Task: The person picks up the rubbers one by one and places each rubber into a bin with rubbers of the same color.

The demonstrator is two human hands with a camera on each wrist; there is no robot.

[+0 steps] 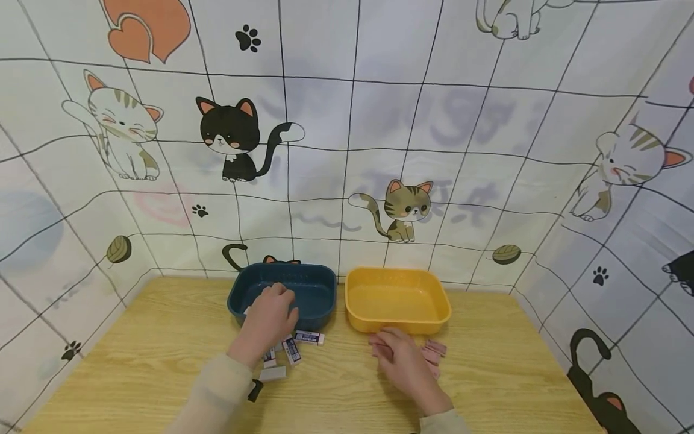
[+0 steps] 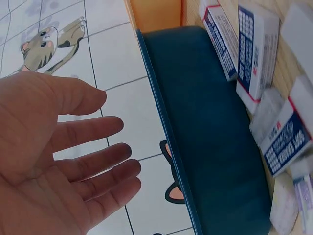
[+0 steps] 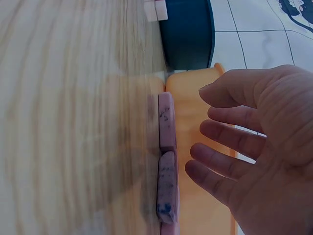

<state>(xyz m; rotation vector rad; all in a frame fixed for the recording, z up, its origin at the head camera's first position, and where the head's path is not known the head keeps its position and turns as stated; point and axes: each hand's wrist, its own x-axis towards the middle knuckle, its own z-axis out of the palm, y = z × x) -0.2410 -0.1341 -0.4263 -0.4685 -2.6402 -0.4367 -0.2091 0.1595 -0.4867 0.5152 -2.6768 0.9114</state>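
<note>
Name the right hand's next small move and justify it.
Probably pinch a pink eraser with the right hand: its fingers are parted and hold nothing in the right wrist view, and pink erasers lie on the table just in front of the yellow basin.

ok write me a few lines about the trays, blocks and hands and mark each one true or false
1. The blue tray stands left of the yellow tray. True.
2. The right hand is nearer the blue tray. False: the left hand is.
3. Pink blocks lie in front of the yellow tray. True.
4. The yellow tray is heaped with blocks. False: none shows inside it.
5. The left hand grips a block. False: its wrist view shows it holding nothing.
6. Printed blocks lie near the blue tray. True.
</note>
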